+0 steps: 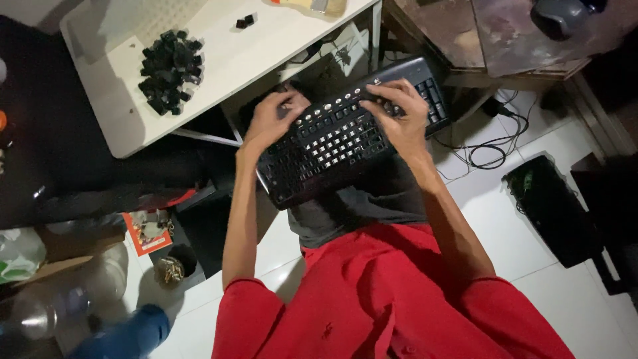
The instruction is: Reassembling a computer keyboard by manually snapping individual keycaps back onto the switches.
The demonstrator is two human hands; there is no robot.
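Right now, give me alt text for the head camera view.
Both hands, left hand and right hand, grip a black keyboard with many keycaps missing, resting on the person's lap. Loose black keycaps lie piled on the white table.

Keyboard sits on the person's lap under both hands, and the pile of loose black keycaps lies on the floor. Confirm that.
Not quite. The head view shows the keycaps on the white table; the keyboard and both hands are as stated.
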